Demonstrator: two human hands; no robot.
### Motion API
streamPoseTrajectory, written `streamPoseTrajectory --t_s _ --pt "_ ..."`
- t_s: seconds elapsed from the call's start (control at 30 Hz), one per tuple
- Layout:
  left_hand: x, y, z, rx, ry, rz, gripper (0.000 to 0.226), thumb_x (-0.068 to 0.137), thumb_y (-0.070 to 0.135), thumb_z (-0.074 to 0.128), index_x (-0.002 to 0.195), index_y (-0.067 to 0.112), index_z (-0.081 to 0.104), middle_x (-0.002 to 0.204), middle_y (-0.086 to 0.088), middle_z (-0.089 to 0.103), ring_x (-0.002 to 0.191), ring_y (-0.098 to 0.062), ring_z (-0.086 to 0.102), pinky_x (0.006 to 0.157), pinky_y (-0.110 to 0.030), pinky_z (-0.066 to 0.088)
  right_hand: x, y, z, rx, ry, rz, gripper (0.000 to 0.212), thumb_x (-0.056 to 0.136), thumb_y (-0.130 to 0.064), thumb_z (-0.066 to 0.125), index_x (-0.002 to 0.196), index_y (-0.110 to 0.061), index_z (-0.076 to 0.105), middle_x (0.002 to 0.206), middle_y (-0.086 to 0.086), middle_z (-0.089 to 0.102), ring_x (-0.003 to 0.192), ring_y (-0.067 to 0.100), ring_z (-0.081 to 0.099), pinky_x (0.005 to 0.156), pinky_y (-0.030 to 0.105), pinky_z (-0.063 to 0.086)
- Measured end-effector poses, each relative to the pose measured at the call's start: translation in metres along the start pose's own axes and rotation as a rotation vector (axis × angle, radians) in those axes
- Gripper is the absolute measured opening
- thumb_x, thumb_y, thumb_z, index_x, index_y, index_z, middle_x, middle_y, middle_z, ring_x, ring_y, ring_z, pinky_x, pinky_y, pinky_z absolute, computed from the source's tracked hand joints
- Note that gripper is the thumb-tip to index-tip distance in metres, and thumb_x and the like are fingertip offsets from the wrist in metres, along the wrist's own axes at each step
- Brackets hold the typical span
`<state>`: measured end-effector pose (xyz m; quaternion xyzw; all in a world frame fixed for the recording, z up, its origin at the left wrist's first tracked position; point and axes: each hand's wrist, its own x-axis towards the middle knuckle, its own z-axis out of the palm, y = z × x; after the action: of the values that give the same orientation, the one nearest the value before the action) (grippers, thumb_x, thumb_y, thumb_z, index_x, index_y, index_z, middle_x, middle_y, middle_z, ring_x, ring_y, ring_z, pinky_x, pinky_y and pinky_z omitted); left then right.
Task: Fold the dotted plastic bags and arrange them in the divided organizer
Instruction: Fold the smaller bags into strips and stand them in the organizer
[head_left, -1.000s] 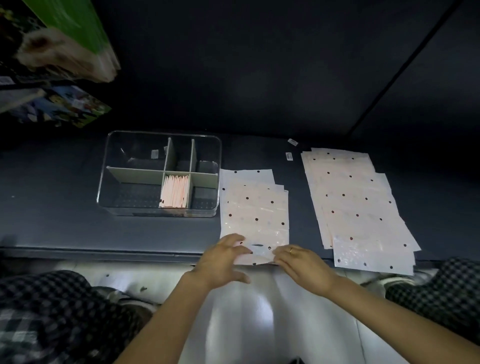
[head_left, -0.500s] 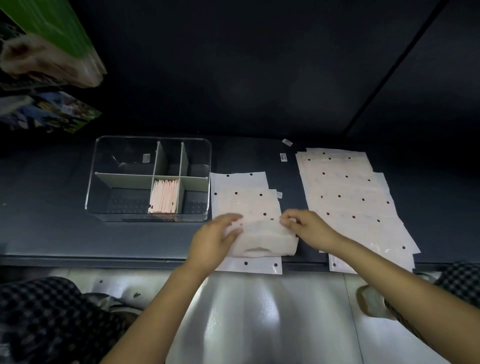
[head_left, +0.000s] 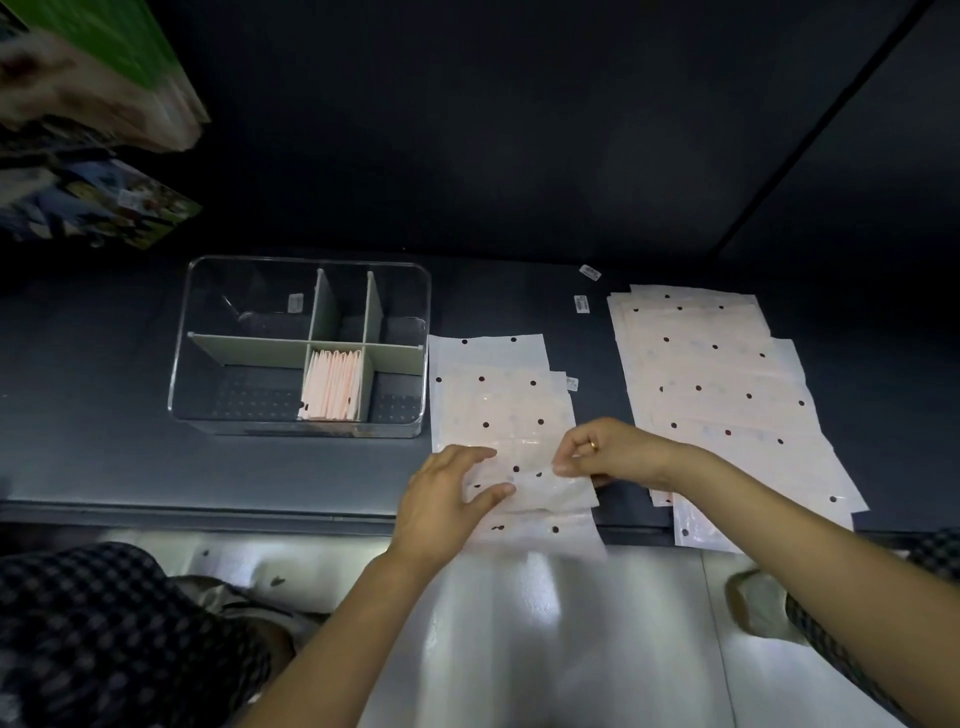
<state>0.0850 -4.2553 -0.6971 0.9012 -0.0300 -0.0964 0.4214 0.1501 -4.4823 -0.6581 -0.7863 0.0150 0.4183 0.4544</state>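
A small stack of dotted plastic bags (head_left: 498, 400) lies on the dark shelf just right of the clear divided organizer (head_left: 208, 364). The top bag (head_left: 540, 488) is doubled over at its near end. My left hand (head_left: 447, 499) rests on the fold's left side, thumb and fingers on the plastic. My right hand (head_left: 613, 452) pinches the folded edge at its right side. Several folded pink bags (head_left: 332, 384) stand upright in the organizer's front middle compartment. A larger pile of flat dotted bags (head_left: 727, 395) spreads to the right.
Small white labels (head_left: 582, 304) lie behind the stacks. Packaged goods (head_left: 104, 93) hang at the upper left. The shelf's front edge (head_left: 208, 512) runs just below my hands, with a shiny floor and my checked trousers (head_left: 130, 623) beneath.
The near end of the top bag has been lifted from the shelf edge and folded away from me. Both hands moved up with it and now hold the fold.
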Motion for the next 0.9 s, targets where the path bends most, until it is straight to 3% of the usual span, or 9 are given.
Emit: streamPoseTrajectory --t_s 0.1,0.2,0.3,0.4,0.5,0.57,0.7,0.77,0.9 --pt "-0.004 0.002 -0.003 -0.093 -0.091 -0.038 0.038 0.077 0.058 0.065 0.112 0.043 0.058 0.099 0.024 0.059 0.092 0.006 0.054 0.08 -0.023 0.046 -0.009 0.009 0.0 0.024 -0.08 0.029 0.003 0.087 -0.015 0.065 0.087 -0.012 0.066 0.079 -0.002 0.061 0.075 0.008 0.056 0.073 0.021 0.049" --pt "-0.007 0.004 -0.006 -0.063 -0.149 -0.032 0.043 0.078 0.061 0.062 0.118 0.047 0.052 0.104 0.025 0.058 0.1 0.006 0.053 0.084 -0.023 0.045 -0.009 0.013 0.001 0.008 -0.107 0.015 0.006 0.09 -0.014 0.061 0.092 -0.009 0.065 0.084 0.003 0.06 0.079 0.011 0.055 0.076 0.017 0.047" --pt "-0.012 0.003 -0.008 0.147 0.024 0.12 0.057 0.084 0.052 0.06 0.135 0.032 0.044 0.133 0.012 0.046 0.122 -0.008 0.041 0.097 -0.027 0.039 0.005 0.011 0.001 -0.065 0.178 -0.094 0.008 0.093 -0.015 0.057 0.09 -0.013 0.064 0.087 -0.008 0.063 0.086 0.007 0.057 0.071 0.005 0.042" --pt "-0.013 0.005 -0.009 0.283 0.172 0.266 0.055 0.086 0.039 0.064 0.134 0.017 0.049 0.141 -0.003 0.045 0.131 -0.024 0.041 0.107 -0.041 0.036 0.027 0.006 -0.003 -0.1 0.408 -0.14 0.011 0.094 -0.015 0.054 0.089 -0.015 0.063 0.095 -0.006 0.062 0.092 0.009 0.055 0.079 0.016 0.038" --pt "-0.016 0.006 -0.002 0.353 0.044 0.305 0.056 0.091 0.041 0.056 0.139 0.017 0.043 0.15 -0.002 0.035 0.14 -0.022 0.029 0.116 -0.036 0.023 0.048 0.006 -0.007 -0.156 0.519 -0.1 0.013 0.095 -0.015 0.051 0.087 -0.016 0.062 0.102 -0.002 0.063 0.092 0.011 0.053 0.078 0.02 0.037" --pt "-0.019 0.003 0.007 0.435 -0.048 0.309 0.061 0.095 0.047 0.045 0.147 0.02 0.029 0.157 0.003 0.017 0.145 -0.016 0.013 0.119 -0.03 0.006 0.059 0.006 -0.009 -0.227 0.558 -0.057 0.015 0.096 -0.016 0.049 0.089 -0.016 0.062 0.105 -0.001 0.063 0.091 0.012 0.052 0.076 0.021 0.037" --pt "-0.027 -0.006 0.024 0.566 -0.179 0.312 0.075 0.095 0.056 0.031 0.149 0.018 -0.005 0.152 0.006 -0.018 0.142 -0.012 -0.019 0.111 -0.03 -0.02 0.07 0.006 -0.01 -0.274 0.581 -0.002 0.016 0.095 -0.016 0.047 0.094 -0.013 0.064 0.109 0.003 0.065 0.092 0.016 0.054 0.075 0.023 0.039" --pt "-0.031 -0.011 0.029 0.6 -0.209 0.287 0.079 0.094 0.059 0.027 0.147 0.018 -0.015 0.149 0.006 -0.026 0.139 -0.011 -0.026 0.11 -0.029 -0.022 0.071 0.004 -0.009 -0.288 0.578 0.018 0.017 0.095 -0.014 0.047 0.096 -0.012 0.064 0.111 0.004 0.064 0.096 0.019 0.057 0.079 0.026 0.044" --pt "-0.034 -0.017 0.034 0.626 -0.229 0.245 0.083 0.093 0.062 0.025 0.147 0.015 -0.016 0.151 0.003 -0.026 0.141 -0.014 -0.024 0.112 -0.031 -0.021 0.073 0.002 -0.008 -0.298 0.58 0.039 0.018 0.094 -0.014 0.047 0.099 -0.009 0.064 0.112 0.006 0.064 0.101 0.024 0.059 0.085 0.032 0.048"
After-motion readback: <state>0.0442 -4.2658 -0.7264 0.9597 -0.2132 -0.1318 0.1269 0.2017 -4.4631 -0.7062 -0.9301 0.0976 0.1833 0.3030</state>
